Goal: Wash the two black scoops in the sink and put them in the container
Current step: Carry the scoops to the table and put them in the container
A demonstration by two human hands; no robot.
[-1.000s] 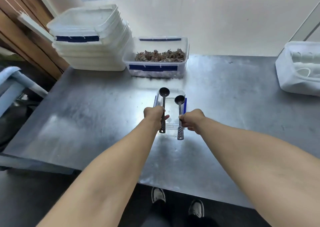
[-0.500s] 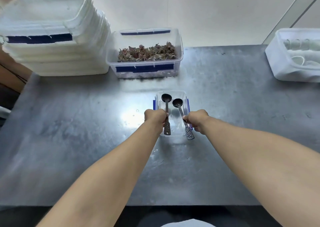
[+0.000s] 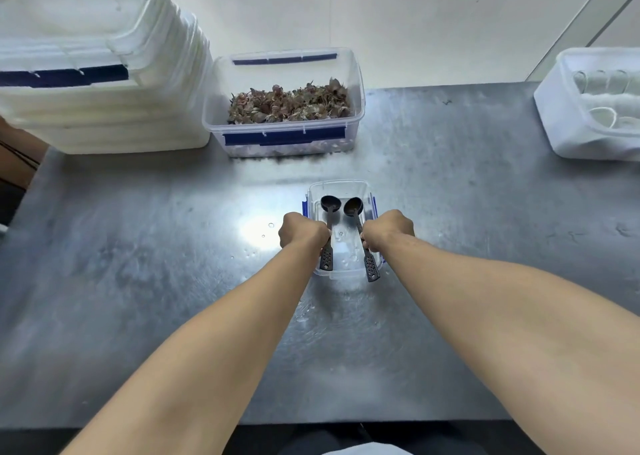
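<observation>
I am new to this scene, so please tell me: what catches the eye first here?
Two black scoops, left and right, are gripped by the left hand and right hand over a small clear container mid-table. Behind it stands a tub of dried brownish pieces.

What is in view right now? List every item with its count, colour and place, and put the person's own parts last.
black scoops: two, black, bowls inside the small clear container, handles past its near rim
small clear container: one, clear with blue clips, centre of the table
metal table: one, grey steel, wet with droplets, fills the view
clear tub: one, clear with blue clips, back centre, holds brownish dried plant bits
stack of white tubs: one stack, white with blue clips, back left
white bin: one, white, back right, contents unclear
left hand: one, closed on the left scoop's handle
right hand: one, closed on the right scoop's handle
</observation>
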